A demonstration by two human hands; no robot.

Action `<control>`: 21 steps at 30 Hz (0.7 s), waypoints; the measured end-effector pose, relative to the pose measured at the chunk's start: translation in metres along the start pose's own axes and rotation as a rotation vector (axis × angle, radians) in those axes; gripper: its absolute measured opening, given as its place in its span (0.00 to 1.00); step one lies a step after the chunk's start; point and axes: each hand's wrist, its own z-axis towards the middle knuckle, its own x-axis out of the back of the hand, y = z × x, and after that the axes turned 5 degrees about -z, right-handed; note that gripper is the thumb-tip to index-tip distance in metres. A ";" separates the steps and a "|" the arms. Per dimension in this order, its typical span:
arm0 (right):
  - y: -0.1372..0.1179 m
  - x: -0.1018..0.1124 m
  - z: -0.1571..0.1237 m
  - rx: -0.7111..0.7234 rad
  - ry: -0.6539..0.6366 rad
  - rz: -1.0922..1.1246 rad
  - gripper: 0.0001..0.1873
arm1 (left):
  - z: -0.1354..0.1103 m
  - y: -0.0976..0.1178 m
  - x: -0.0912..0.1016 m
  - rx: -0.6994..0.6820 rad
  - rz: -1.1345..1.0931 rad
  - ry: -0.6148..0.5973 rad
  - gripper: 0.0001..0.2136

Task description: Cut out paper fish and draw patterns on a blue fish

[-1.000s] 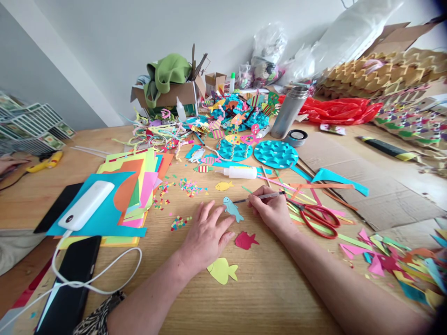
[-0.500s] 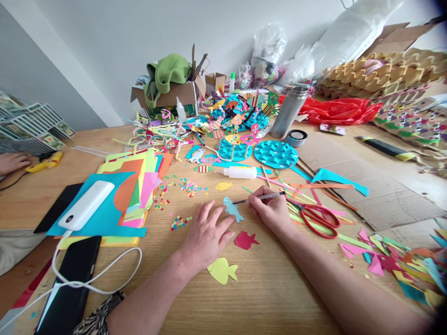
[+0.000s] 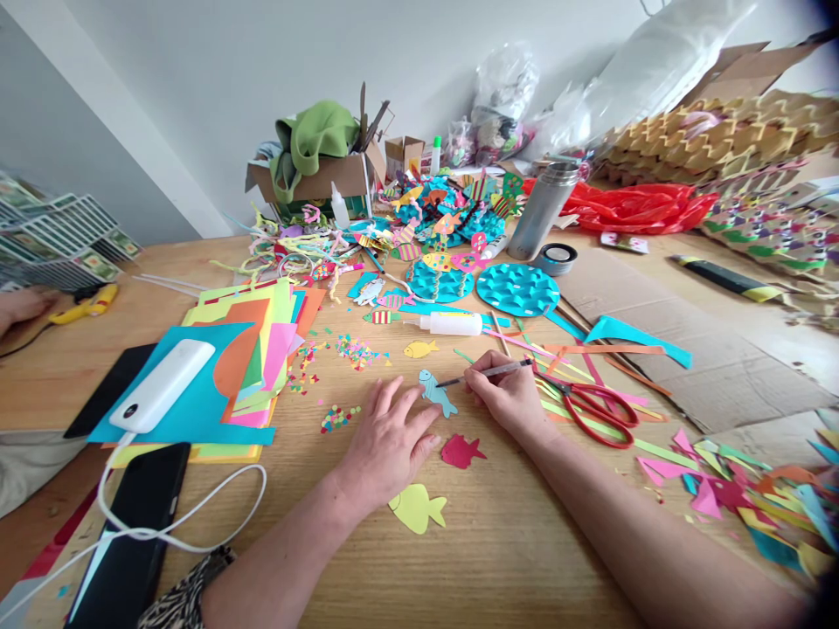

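My left hand [image 3: 386, 441] lies flat on the wooden table with fingers spread, its fingertips pressing the edge of a blue paper fish [image 3: 435, 390]. My right hand [image 3: 508, 397] is closed round a thin pen [image 3: 488, 371], whose tip touches the blue fish. A red paper fish [image 3: 461, 452] lies between my two hands. Close to my left wrist sits a yellow paper fish [image 3: 417, 508]. A small yellow fish [image 3: 420, 349] rests further back.
Red-handled scissors [image 3: 593, 406] lie right of my right hand among paper strips. A stack of coloured paper [image 3: 246, 358] with a white power bank [image 3: 161, 384] sits left, and a black phone [image 3: 135, 533] near the front. A glue bottle [image 3: 449, 323] and a metal flask [image 3: 543, 210] stand behind. Another person's hand [image 3: 19, 306] is at far left.
My right hand and the pen have lifted slightly at the back end; the tip stays on the blue fish. The other person's hand at far left shifted a little.
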 end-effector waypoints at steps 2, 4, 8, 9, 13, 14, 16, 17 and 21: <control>0.000 0.000 0.000 -0.004 0.000 0.010 0.08 | 0.000 0.000 0.000 0.000 -0.002 0.000 0.16; 0.000 0.000 0.000 -0.007 0.005 0.012 0.08 | 0.000 0.000 0.000 0.002 -0.002 -0.002 0.16; 0.000 0.000 -0.001 -0.005 0.009 -0.008 0.07 | 0.000 0.000 0.000 0.009 -0.005 0.000 0.16; 0.000 0.001 -0.001 -0.004 0.007 -0.012 0.07 | 0.000 0.000 0.000 0.009 -0.006 0.000 0.16; -0.001 0.001 -0.001 0.007 -0.004 -0.012 0.07 | 0.000 0.000 0.000 0.004 -0.005 0.002 0.16; -0.002 0.001 -0.001 0.009 0.000 -0.010 0.07 | 0.000 0.000 0.000 0.004 -0.004 0.001 0.16; -0.002 0.001 -0.001 0.012 0.009 -0.010 0.08 | 0.000 0.000 0.000 0.007 -0.002 -0.001 0.16; -0.003 0.001 -0.001 0.013 0.013 -0.009 0.08 | 0.000 0.001 0.001 0.009 -0.001 -0.002 0.16; -0.002 0.001 -0.001 0.006 0.018 -0.003 0.07 | 0.000 0.001 0.001 0.011 -0.003 -0.003 0.16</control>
